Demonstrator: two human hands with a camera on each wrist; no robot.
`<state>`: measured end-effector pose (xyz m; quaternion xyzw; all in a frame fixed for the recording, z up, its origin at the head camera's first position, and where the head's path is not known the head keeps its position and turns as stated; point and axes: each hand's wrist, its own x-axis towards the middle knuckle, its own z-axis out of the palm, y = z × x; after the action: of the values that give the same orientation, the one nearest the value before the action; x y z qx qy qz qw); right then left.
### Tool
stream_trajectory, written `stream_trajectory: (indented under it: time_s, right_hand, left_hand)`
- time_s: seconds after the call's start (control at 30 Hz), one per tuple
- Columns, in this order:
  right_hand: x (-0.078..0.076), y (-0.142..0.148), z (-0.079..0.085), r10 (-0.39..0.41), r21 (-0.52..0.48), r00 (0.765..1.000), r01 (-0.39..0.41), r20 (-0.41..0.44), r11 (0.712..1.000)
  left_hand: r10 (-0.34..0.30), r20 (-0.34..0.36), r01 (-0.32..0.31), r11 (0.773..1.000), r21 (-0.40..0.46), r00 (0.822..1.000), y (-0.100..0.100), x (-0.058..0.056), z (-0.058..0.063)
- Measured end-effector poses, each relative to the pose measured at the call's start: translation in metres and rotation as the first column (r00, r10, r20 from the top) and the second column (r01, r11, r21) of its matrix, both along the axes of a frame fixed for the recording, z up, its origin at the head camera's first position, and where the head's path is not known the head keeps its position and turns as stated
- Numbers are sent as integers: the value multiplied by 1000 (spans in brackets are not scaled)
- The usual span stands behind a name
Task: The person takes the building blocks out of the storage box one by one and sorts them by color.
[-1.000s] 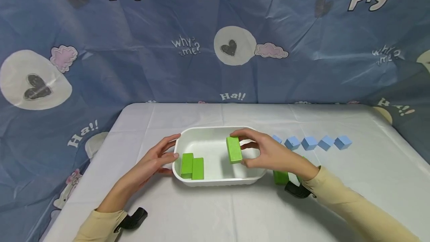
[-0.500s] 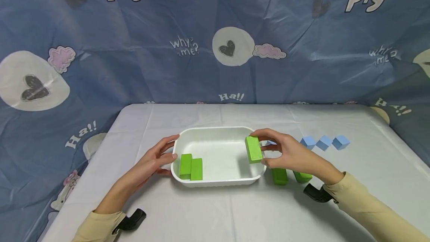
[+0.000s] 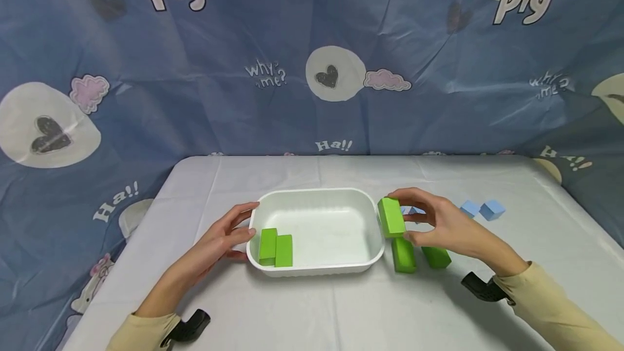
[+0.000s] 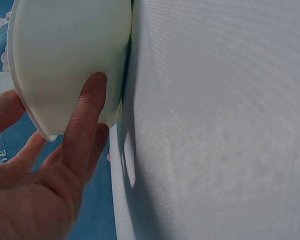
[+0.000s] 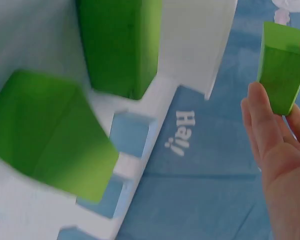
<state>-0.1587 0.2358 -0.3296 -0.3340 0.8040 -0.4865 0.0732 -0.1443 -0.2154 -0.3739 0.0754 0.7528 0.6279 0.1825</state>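
Observation:
My right hand (image 3: 441, 226) pinches a green block (image 3: 391, 217) between thumb and fingers, held in the air just off the right end of a white tray (image 3: 317, 271). In the right wrist view this block (image 5: 282, 67) is upright in the fingers. My left hand (image 3: 221, 240) touches the tray's left end with fairly straight fingers. The left wrist view shows its fingertips (image 4: 95, 87) against the tray's outer wall. Inside the tray, two green blocks (image 3: 284, 251) stand side by side at the near left.
Two more green blocks (image 3: 404, 255) sit on the white-clothed table (image 3: 292, 313) to the right of the tray. Behind the right hand, several small light blue cubes (image 3: 492, 210) line up, some partly hidden. A blue printed cloth (image 3: 273, 118) hangs along the back.
My right hand has carried the green block rightward, from over the tray to beyond its right rim. The left hand stays at the tray's left end.

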Motion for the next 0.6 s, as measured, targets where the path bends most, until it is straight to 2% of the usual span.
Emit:
stream_trajectory:
  time_s: [0.33,0.47,0.6]
  right_hand:
    - [5,29,1,-39,19,999,39,-37,999]
    - [8,39,0,-64,27,997,65,-30,998]
    - [10,48,-2,-54,22,998,55,-20,998]
  left_hand:
    - [2,2,-2,1000,1,1000,-2,1,-2]
    - [-1,6,1,1000,4,1000,-2,1,-1]
    - [1,12,-1,1000,-4,1000,-1,0,0]
